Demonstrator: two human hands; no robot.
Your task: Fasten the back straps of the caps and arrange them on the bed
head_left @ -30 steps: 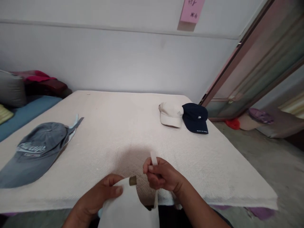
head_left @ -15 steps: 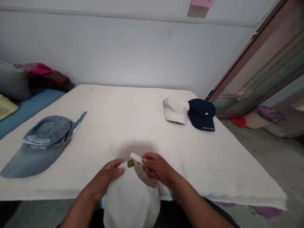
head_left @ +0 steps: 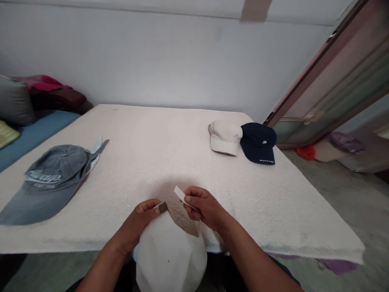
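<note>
A white baseball cap point(head_left: 172, 253) is held over the table's front edge, its back opening facing away from me. My left hand point(head_left: 142, 217) pinches the cap's rim beside the brass-coloured buckle point(head_left: 163, 207). Between the thumb and fingers of my right hand point(head_left: 202, 207) is the cap's white adjusting strap point(head_left: 180, 194), its free end sticking out toward the buckle. Strap and buckle are apart. A grey-blue cap point(head_left: 57, 174) lies at the left with its strap undone. At the back right, a cream cap point(head_left: 225, 137) sits against a navy cap point(head_left: 258, 142).
A white textured cloth covers the table point(head_left: 146, 154). Behind it stands a plain wall point(head_left: 146, 61). At the left are a blue surface point(head_left: 48, 125) and a grey cushion point(head_left: 13, 103). A sliding glass door point(head_left: 328, 93) stands at the right.
The strap's end has pulled back from the buckle, and the gap between them has widened. My left hand's thumb has shifted up to the buckle. The view has tilted slightly down.
</note>
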